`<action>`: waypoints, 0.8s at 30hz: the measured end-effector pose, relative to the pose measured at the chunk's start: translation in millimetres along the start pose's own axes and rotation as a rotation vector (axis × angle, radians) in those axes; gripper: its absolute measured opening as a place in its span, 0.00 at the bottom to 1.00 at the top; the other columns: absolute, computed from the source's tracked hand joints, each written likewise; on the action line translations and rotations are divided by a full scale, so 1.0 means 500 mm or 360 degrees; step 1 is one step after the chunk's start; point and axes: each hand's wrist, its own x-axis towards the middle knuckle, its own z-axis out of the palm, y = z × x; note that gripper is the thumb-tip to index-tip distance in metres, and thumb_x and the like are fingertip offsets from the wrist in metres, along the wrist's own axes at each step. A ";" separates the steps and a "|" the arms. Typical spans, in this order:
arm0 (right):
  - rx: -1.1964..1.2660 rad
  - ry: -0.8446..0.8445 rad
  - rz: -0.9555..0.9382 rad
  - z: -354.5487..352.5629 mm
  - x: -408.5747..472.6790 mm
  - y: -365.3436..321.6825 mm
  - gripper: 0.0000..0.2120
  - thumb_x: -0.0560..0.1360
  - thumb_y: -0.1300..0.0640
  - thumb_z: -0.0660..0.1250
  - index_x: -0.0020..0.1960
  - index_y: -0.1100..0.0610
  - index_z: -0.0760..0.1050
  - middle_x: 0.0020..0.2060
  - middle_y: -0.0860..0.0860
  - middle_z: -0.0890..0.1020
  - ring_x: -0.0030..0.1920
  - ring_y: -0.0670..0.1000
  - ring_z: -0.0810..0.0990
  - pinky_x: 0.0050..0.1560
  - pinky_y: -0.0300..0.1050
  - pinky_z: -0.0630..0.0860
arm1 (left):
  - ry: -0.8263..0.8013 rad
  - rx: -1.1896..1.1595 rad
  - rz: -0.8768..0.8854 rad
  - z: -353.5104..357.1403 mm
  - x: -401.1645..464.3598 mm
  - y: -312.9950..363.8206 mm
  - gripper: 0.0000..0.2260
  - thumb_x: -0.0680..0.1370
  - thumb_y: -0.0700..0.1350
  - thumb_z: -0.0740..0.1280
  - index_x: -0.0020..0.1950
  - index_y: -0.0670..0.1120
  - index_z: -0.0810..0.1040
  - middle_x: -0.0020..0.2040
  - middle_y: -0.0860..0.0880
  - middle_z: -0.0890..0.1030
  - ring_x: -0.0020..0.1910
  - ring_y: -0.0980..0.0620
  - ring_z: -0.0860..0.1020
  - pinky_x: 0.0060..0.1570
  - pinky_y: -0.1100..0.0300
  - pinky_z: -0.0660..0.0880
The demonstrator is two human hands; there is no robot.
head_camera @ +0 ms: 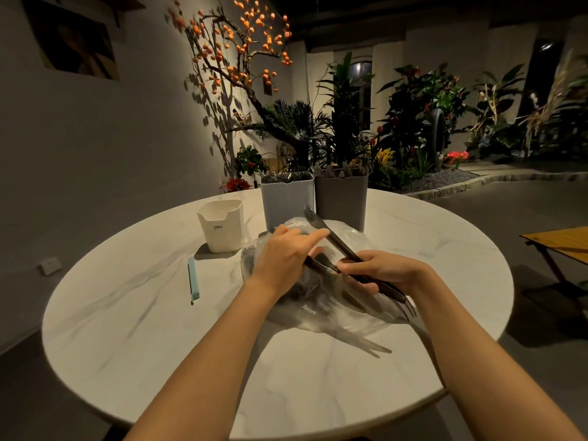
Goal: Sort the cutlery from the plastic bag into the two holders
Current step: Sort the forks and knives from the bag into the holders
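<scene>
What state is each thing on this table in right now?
Plastic bag: lying open, cutlery inside.
Fork: held, tines up.
Right hand: gripping cutlery handles.
Left hand: reaching into bag.
Light holder: upright, holding forks.
Grey holder: upright, holding cutlery.
White cup: upright.

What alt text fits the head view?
Over a clear plastic bag on a round table, the right hand grips dark forks; the left hand touches them. Two holders stand behind.

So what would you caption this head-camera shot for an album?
Right hand grips a dark fork while left hand reaches into the plastic bag before two holders.
</scene>
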 end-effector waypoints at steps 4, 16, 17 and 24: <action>-0.0198 -0.0074 0.0095 -0.001 0.004 0.001 0.16 0.77 0.49 0.62 0.49 0.63 0.73 0.31 0.54 0.72 0.28 0.46 0.69 0.34 0.36 0.72 | 0.0012 -0.0004 0.0036 -0.002 0.003 0.003 0.18 0.65 0.38 0.79 0.54 0.42 0.83 0.36 0.45 0.83 0.32 0.45 0.79 0.38 0.57 0.77; -0.0103 -0.0065 0.0137 -0.002 0.011 0.005 0.08 0.80 0.56 0.62 0.51 0.60 0.73 0.32 0.50 0.72 0.28 0.44 0.68 0.30 0.33 0.70 | -0.0065 0.0025 0.0092 0.003 0.000 -0.015 0.06 0.68 0.42 0.77 0.43 0.44 0.84 0.35 0.48 0.83 0.33 0.48 0.79 0.40 0.58 0.74; -0.0098 -0.0074 0.0129 0.000 0.010 0.003 0.10 0.79 0.52 0.61 0.50 0.59 0.73 0.32 0.50 0.71 0.28 0.44 0.67 0.30 0.33 0.68 | -0.0051 0.0031 0.0106 0.003 -0.001 -0.015 0.06 0.68 0.42 0.77 0.43 0.44 0.84 0.35 0.48 0.83 0.34 0.48 0.79 0.40 0.58 0.74; 0.0419 -0.0133 0.0178 -0.011 0.013 0.012 0.18 0.81 0.48 0.54 0.59 0.62 0.68 0.34 0.52 0.71 0.30 0.46 0.67 0.29 0.34 0.70 | 0.0090 0.0065 0.0134 0.007 -0.004 -0.014 0.09 0.67 0.40 0.78 0.45 0.44 0.84 0.37 0.47 0.82 0.34 0.47 0.79 0.38 0.58 0.78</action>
